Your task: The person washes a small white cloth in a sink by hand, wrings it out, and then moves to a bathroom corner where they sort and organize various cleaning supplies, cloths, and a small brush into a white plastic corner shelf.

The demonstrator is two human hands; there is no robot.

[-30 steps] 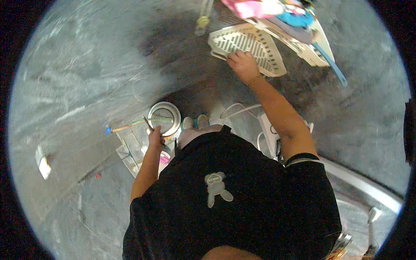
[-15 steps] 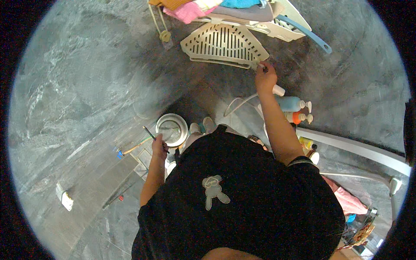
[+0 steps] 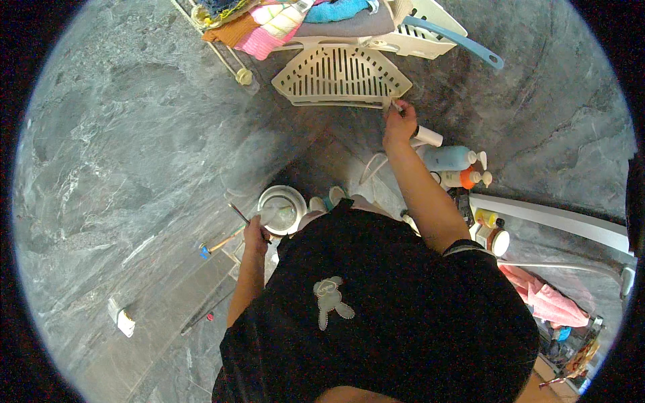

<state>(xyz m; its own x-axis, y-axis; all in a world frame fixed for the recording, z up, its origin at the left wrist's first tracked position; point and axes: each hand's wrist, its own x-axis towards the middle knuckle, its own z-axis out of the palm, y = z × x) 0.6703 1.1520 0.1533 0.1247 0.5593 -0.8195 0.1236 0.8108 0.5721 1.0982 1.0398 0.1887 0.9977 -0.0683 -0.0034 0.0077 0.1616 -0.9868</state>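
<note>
My right hand (image 3: 401, 122) reaches up to the near right corner of a cream slotted corner shelf (image 3: 339, 75). Its fingers are closed at that corner around something small and pale that I cannot make out. Down on the left, my left hand (image 3: 255, 235) is closed on a thin dark object (image 3: 236, 211), seen nearly edge-on; its kind does not show. Beyond that hand, on the floor, stands a round pale basin (image 3: 261, 201), with its inside partly in view.
A second shelf above holds folded cloths (image 3: 269, 30) and a blue-handled tool (image 3: 463, 41). Right of my arm are a white shower head (image 3: 428, 136), a blue pump bottle (image 3: 449, 158) and an orange-and-white pump bottle (image 3: 463, 178). A pink towel (image 3: 547, 299) hangs lower right.
The whole view has shifted slightly. My right hand remains at the shelf corner, with its wrist turned a little. The left hand still grips the thin dark object near the basin.
</note>
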